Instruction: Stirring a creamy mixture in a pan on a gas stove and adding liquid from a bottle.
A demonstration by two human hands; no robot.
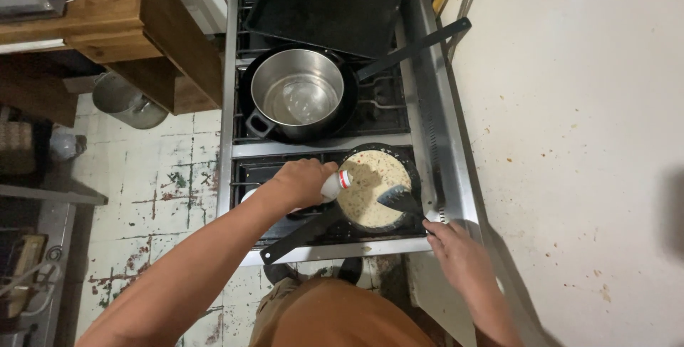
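Left grip (303,182) tilts white bottle (333,184) over pan's rim (413,176).

Soft indoor light, slightly grainy
Glare glints inside the steel pot (298,94); a blurred shadow darkens the wall (570,140) at three o'clock.

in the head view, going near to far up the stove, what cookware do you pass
small frying pan with pale batter, where the left hand tips a white bottle and the right hand holds a black spatula → steel pot → black baking tray

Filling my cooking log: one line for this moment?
left hand: tilts white bottle over frying pan | right hand: holds black spatula
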